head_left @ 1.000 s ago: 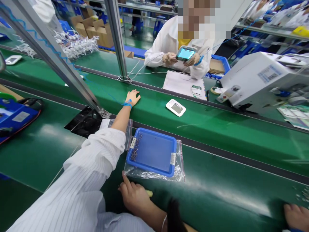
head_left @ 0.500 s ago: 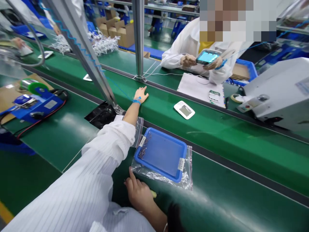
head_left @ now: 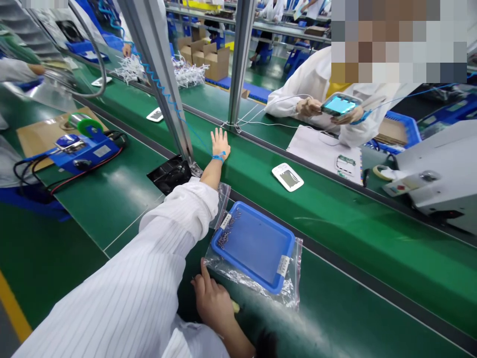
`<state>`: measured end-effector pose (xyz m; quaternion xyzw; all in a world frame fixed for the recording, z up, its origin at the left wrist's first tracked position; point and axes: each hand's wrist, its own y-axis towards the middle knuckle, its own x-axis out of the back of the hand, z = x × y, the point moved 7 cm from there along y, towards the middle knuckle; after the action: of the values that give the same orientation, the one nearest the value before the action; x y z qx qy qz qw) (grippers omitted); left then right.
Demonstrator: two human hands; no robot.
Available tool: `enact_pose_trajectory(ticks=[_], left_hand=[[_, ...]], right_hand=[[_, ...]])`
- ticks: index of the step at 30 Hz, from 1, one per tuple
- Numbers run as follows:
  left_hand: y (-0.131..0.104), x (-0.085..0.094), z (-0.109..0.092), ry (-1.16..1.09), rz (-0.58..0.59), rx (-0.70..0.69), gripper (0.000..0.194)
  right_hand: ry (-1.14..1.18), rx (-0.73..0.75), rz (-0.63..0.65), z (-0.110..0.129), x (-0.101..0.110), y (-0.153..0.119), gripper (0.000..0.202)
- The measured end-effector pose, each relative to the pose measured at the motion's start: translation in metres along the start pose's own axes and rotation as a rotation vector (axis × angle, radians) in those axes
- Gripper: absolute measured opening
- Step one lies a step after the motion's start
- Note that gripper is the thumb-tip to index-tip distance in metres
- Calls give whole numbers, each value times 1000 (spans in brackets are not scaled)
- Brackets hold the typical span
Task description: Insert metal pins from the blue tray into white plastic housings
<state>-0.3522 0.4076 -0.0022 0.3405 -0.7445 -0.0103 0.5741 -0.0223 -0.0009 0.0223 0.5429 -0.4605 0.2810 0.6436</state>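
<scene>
Head view, the only one we have. Take the blue tray [head_left: 257, 246] as the marker. It sits flat on the green counter [head_left: 112, 199] on top of a clear plastic bag [head_left: 292, 293], open side up. A small heap of dark screws [head_left: 225, 234] sits in its far-left corner.

The left hand [head_left: 220, 141] is stretched far beyond the tray, out on the conveyor belt [head_left: 335, 209]. Its fingers are spread wide and flat, palm down, holding nothing. A blue wrist strap [head_left: 218, 158] shows at the cuff of the sleeve.

The right hand [head_left: 212, 298] sits just this side of the tray's near-left corner, one finger pointing up to the edge of the bag. A pale yellow bit [head_left: 235, 307] peeks out beside it (gripped or merely lying under the palm – I cannot tell).

As I read it, this is a reach – arm out, nothing in hand. A white device [head_left: 287, 177] lies on the belt beyond the tray and a touch to its right, apart from both hands. Picking anything up from this pose would call for those flat fingers to close.

The tray's long axis runs along the line of the belt, left to right, with its right end swung slightly nearer the person. Across the belt beyond the tray, a co-worker's hand [head_left: 309, 106] holds a lit unit [head_left: 339, 105].
</scene>
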Motion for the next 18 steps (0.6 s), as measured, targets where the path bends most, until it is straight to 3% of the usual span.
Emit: enact_pose_trajectory(ticks=[5,7,10,15,18], left_hand=[[3,5,-1,13,10,-76,66],[3,8,-2,19,18,-91,61],[0,15,-7,14,42,-113,54],[-5,25,-9,-40,39,-130,54],[-3,26,-6,-61,50,-131,56]], right_hand=[[126,-103,11,-4,-4,-2,23],[176,-83,-23,-4,0,-1,19],[207,-178,-95,-12,8,-1,20],[32,-65,75,-2,7,3,19],[-32,-68,90,-5,13,5,21]])
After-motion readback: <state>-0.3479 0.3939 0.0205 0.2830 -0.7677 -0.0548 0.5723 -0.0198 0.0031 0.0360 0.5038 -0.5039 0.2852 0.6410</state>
